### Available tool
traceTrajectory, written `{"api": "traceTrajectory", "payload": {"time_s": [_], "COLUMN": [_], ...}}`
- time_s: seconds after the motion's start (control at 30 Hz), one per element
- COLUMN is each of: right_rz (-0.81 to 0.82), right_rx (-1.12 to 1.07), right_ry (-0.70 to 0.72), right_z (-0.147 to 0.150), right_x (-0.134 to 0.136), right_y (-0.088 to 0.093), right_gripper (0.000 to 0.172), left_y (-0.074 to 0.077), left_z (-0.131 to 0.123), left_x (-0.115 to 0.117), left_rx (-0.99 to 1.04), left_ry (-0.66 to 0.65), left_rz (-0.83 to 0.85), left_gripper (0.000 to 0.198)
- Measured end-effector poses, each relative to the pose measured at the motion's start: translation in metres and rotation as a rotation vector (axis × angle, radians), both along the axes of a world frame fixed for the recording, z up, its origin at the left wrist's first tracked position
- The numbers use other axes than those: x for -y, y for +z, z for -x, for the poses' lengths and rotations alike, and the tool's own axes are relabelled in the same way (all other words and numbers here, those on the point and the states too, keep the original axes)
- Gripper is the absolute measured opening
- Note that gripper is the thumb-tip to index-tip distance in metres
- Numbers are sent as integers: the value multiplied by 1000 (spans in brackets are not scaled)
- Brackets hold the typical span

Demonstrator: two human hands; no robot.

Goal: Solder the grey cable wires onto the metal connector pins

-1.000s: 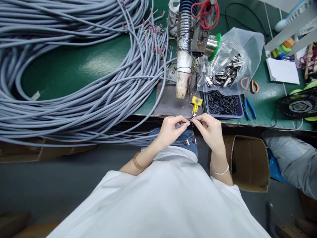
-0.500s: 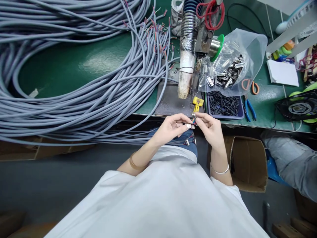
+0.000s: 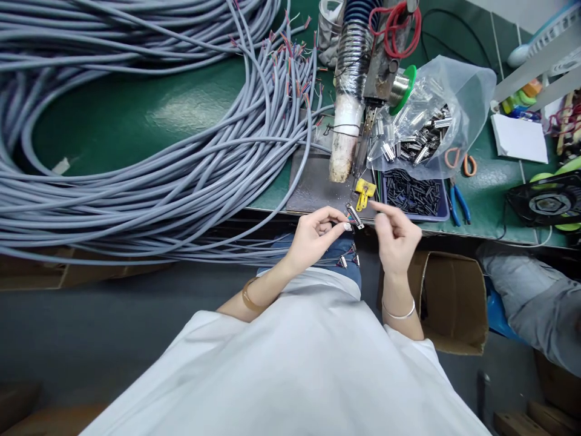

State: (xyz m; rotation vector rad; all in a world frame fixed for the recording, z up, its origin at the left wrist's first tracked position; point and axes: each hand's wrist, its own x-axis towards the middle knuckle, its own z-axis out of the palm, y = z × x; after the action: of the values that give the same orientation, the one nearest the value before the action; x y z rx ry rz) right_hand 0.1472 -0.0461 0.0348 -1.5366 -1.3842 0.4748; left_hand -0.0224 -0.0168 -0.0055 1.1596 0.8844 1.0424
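Note:
Between thumb and fingertips, my left hand [image 3: 318,236] pinches a multi-pin metal connector [image 3: 354,216] with coloured wires at its back. My right hand [image 3: 397,236] is apart from it, a little to the right, below the purple tray [image 3: 424,217] of small black tubes [image 3: 411,191]. Its index finger stretches out to the left and the others are partly curled; I see nothing held in it. Just beyond the connector, a yellow clip [image 3: 364,192] stands at the bench edge. Finished-looking connector ends [image 3: 342,261] hang over my lap.
Grey cables [image 3: 181,163] with stripped ends cover the left of the green bench. A soldering iron stand [image 3: 376,79], a solder spool [image 3: 402,89], a plastic bag [image 3: 467,91] of connectors and blue-handled pliers [image 3: 458,203] lie at right. A cardboard box [image 3: 456,303] stands below.
My right hand has let go of the connector and moved right, its index finger now stretched out. The connector stays in my left hand and is more exposed.

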Motion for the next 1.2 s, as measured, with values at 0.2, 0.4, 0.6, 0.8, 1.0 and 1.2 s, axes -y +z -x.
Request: {"api": "traceTrajectory", "payload": {"time_s": [0.2, 0.4, 0.6, 0.8, 1.0, 1.2], "right_rz": [-76, 101, -8, 1, 17, 7], "right_rx": [-208, -324, -169, -50, -48, 1], "right_ry": [-84, 56, -1, 70, 150, 191], "right_z": [-2, 8, 15, 11, 6, 3], "right_x": [8, 4, -2, -13, -25, -31], "right_y": [-5, -24, -29, -25, -23, -18], "right_gripper": [21, 20, 13, 10, 10, 7], "left_y": [3, 2, -5, -6, -5, 1], "left_z": [2, 1, -3, -4, -3, -3], "left_x": [-11, -11, -10, -19, -29, -35], "left_rx": [176, 183, -42, -256, -294, -326], "left_ry": [-32, -14, 84, 158, 180, 194], "left_rz": [158, 134, -65, -212, -234, -245], "left_gripper": [35, 33, 20, 15, 13, 13]}}
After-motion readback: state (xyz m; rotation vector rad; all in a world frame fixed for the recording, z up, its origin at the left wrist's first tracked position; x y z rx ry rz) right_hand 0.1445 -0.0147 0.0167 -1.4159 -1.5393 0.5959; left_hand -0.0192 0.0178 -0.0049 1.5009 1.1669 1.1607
